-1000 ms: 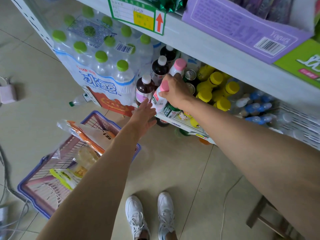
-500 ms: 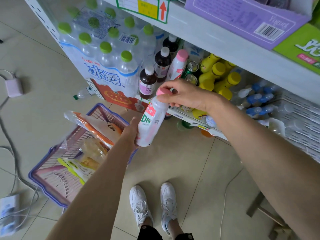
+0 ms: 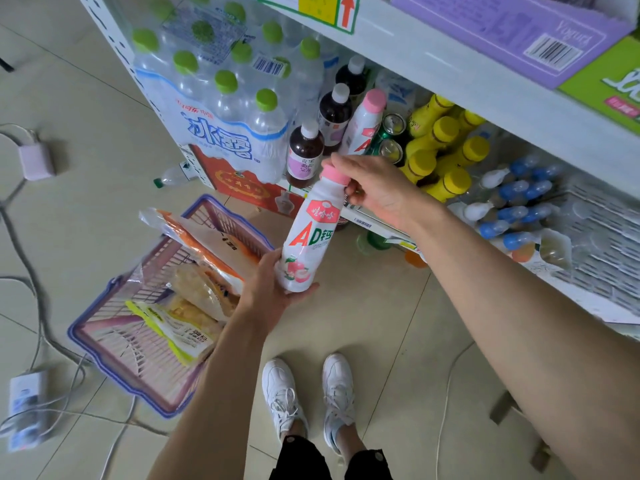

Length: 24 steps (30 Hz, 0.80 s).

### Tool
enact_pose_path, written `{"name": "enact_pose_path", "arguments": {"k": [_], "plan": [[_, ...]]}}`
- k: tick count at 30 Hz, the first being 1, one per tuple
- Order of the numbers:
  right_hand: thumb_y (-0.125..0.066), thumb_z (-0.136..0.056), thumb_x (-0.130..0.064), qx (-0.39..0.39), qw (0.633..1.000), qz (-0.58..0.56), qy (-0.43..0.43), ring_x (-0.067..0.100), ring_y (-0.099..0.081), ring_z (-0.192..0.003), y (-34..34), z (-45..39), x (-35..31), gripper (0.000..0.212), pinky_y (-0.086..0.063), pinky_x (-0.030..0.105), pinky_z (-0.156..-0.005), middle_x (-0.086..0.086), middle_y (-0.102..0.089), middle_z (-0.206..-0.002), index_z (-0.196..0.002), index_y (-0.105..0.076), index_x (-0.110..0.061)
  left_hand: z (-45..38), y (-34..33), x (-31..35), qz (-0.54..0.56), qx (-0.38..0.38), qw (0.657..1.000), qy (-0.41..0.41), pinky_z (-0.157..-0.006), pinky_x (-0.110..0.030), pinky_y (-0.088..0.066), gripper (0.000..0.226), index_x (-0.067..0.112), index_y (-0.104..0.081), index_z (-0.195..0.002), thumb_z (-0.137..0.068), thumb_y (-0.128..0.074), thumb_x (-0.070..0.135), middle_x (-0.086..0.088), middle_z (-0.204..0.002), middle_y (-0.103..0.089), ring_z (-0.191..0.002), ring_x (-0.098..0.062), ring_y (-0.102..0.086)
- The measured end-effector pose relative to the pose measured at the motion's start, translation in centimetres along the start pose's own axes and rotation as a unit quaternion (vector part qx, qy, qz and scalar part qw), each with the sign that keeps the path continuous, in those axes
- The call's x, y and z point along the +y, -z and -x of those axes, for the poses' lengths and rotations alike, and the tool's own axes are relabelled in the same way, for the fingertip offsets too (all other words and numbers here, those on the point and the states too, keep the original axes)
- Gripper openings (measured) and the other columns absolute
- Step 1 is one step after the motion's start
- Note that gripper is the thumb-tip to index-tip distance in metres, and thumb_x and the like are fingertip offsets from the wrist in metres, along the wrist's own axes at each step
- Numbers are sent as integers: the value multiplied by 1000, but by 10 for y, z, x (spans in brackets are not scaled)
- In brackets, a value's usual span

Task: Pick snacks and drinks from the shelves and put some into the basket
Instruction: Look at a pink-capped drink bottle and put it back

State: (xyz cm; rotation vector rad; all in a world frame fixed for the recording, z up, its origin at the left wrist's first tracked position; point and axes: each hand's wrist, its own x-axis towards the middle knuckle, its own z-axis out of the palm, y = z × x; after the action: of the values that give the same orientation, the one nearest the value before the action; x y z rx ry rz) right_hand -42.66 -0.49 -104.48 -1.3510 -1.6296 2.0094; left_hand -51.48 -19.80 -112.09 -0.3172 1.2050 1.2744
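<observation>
The basket (image 3: 221, 216) sits on the floor, left of the shelf (image 3: 485, 81); snack packets (image 3: 180, 327) lie in the basket. A bottle (image 3: 308, 237) hangs just right of the basket.

Counted in view: two pink-capped white bottles, one held (image 3: 309, 233) and one on the shelf (image 3: 364, 124); three dark bottles with white caps (image 3: 304, 154); two can tops (image 3: 391, 136); one purple basket (image 3: 104, 344); two white shoes (image 3: 284, 393).
</observation>
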Motion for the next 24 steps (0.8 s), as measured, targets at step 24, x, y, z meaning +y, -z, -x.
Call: {"name": "enact_pose_path", "arguments": {"k": [24], "plan": [[-59,-96,-30,12,1000,-24,-16,7,-35,-59,-13,-6,-3,26,-32,19,-48,-4,-47,-73,-112,-71,-14,14,13,-11,94,-68,993,0,-65,-43,-61,51,6,-59,-120,-82,-57,39,-17,-106,-71,-97,-34,-67]]}}
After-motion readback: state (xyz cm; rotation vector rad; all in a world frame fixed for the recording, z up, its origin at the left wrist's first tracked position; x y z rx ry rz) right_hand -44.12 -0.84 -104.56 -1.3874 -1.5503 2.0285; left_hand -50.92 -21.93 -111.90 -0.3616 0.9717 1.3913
